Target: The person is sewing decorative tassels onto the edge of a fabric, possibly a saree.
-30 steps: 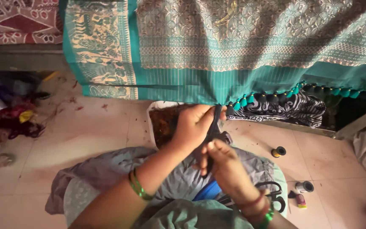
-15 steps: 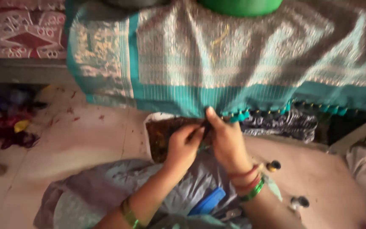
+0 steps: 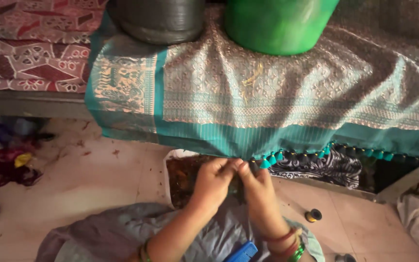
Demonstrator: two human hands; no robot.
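Your left hand (image 3: pixel 213 180) and right hand (image 3: pixel 256 180) both pinch closed on the teal fabric edge (image 3: pixel 229 162) hanging off the bed. Pull too hard and the green bucket (image 3: pixel 277 24) above may shift.

A home used for hand sewing: a patterned bedspread (image 3: pixel 30 53) covers a low bed, a teal sari (image 3: pixel 277 97) hangs over its edge, and a thread spool (image 3: pixel 313 215) lies on the tiled floor (image 3: pixel 88 179).
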